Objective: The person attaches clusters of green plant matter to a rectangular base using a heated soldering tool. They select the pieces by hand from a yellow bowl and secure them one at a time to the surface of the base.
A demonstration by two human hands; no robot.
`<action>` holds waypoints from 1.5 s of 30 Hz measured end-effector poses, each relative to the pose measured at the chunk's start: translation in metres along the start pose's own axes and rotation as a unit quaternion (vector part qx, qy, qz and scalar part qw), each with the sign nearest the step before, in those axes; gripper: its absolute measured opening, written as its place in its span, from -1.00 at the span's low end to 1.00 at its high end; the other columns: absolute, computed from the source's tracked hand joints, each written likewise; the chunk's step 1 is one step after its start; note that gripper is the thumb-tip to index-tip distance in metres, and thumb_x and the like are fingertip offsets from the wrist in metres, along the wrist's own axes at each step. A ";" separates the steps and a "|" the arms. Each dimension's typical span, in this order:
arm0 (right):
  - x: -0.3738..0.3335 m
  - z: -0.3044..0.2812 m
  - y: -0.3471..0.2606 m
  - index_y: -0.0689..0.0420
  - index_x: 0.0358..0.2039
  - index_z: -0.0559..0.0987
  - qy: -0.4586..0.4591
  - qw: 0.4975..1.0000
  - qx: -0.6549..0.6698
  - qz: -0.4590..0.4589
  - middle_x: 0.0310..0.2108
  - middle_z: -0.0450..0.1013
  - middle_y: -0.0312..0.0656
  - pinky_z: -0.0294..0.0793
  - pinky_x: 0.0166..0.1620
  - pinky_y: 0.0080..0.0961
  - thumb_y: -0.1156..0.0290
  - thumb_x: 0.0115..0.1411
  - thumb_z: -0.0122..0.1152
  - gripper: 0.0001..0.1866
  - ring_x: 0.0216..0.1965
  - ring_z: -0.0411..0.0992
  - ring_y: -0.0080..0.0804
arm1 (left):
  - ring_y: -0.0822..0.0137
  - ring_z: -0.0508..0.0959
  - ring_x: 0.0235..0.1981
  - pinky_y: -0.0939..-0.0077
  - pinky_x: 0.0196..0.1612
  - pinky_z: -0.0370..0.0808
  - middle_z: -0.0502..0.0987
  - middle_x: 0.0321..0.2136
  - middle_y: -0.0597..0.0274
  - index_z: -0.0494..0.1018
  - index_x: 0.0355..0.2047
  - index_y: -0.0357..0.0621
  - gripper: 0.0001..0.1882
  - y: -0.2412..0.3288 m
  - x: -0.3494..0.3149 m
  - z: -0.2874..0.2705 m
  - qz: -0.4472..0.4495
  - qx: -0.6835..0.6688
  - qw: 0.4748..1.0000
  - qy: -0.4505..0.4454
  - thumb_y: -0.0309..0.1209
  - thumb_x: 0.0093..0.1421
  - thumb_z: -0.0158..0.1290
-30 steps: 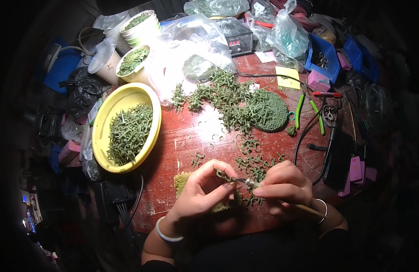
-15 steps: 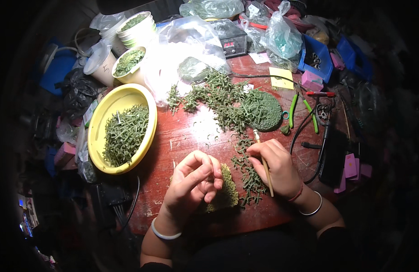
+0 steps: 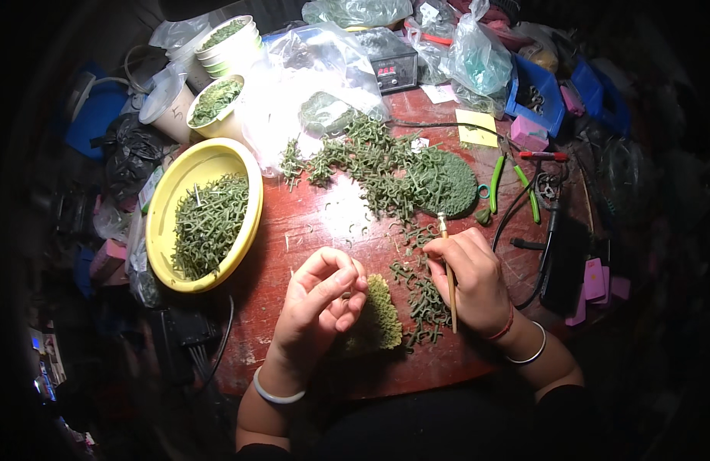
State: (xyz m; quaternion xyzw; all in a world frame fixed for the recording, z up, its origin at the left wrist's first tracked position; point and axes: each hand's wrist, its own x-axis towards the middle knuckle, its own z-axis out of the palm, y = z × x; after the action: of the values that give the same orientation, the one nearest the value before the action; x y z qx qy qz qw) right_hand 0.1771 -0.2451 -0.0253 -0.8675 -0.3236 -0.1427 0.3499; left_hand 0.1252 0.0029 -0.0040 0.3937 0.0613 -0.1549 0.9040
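Note:
My left hand (image 3: 322, 300) is raised over the near part of the table, its fingers curled and pressed together; whatever is in them is hidden. Beside and partly behind it lies a rough yellow-green sponge-like block (image 3: 384, 315). My right hand (image 3: 474, 280) grips a thin wooden-handled tool (image 3: 451, 296) like a pen, its pale tip pointing away from me. Just left of that hand runs a trail of small curved dark green pieces (image 3: 426, 303). A larger heap of the same pieces (image 3: 370, 169) spreads farther off, against a round green textured pad (image 3: 451, 184).
A yellow basin (image 3: 159, 230) of green pieces stands at the left, tubs (image 3: 217, 104) behind it. Plastic bags (image 3: 478, 61) and a box with a lit display (image 3: 393, 73) line the back. Green-handled pliers (image 3: 496, 184), cables and blue bins (image 3: 535, 96) are at the right.
The wooden-handled tool stands more upright in the picture, and my right hand has shifted slightly right. My left hand has moved a little left and away, its fingers still together.

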 end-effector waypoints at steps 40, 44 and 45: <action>-0.008 0.008 -0.008 0.20 -0.11 0.52 -0.067 0.993 0.083 0.048 -0.26 0.49 -0.07 0.46 -0.08 -0.22 0.58 0.01 0.47 -0.58 -0.18 0.46 -0.02 | 0.54 0.47 -0.45 0.77 -0.55 0.32 0.55 -0.25 0.19 0.43 -0.15 -0.17 -0.90 -0.001 -0.002 0.005 -0.015 0.033 0.999 -0.012 -0.48 0.40 0.13; -0.006 0.003 -0.010 0.20 -0.12 0.53 -0.039 0.989 0.144 0.020 -0.29 0.49 -0.06 0.46 -0.17 -0.21 0.65 0.00 0.42 -0.60 -0.25 0.48 -0.01 | 0.55 0.49 -0.46 0.76 -0.54 0.34 0.56 -0.28 0.21 0.44 -0.14 -0.17 -0.89 -0.002 -0.002 0.007 -0.015 0.049 0.999 0.002 -0.50 0.39 0.15; -0.004 0.001 -0.011 0.20 -0.12 0.53 -0.039 0.989 0.145 0.018 -0.29 0.49 -0.06 0.46 -0.17 -0.21 0.65 0.00 0.42 -0.60 -0.25 0.48 -0.01 | 0.55 0.49 -0.46 0.76 -0.54 0.34 0.56 -0.28 0.21 0.44 -0.14 -0.17 -0.89 -0.001 -0.003 0.010 -0.013 0.050 0.999 0.003 -0.50 0.39 0.15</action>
State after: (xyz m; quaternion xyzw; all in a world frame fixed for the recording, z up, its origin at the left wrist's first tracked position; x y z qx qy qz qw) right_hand 0.1665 -0.2399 -0.0225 -0.8181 -0.3388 -0.0541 0.4615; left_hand 0.1218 -0.0043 0.0024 0.4379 0.0611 -0.1681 0.8811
